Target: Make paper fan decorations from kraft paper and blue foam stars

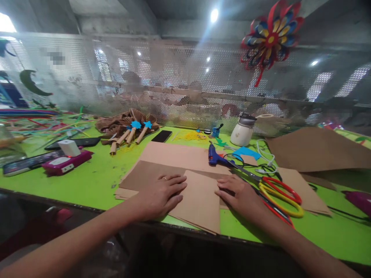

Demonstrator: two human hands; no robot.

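Note:
A folded piece of brown paper [201,202] lies near the table's front edge, between my two hands. My left hand [166,191] rests flat with fingers stretched, its fingertips at the paper's left edge. On the other side, my right hand [236,189] lies with its fingers extended, fingertips at the right edge. Beneath is a stack of larger brown sheets [156,173], with a lighter sheet [171,152] behind. A blue glue gun [214,156] sits beyond my right hand. Scissors with red and yellow handles [281,197] lie just right of that hand.
Brown paper crafts with blue stars [136,125] lie at the back left. A black phone [162,136] is behind the sheets. A white jug [243,131] stands at the back right, near large brown paper [319,148]. A purple power strip [68,162] lies left on the green table [95,185].

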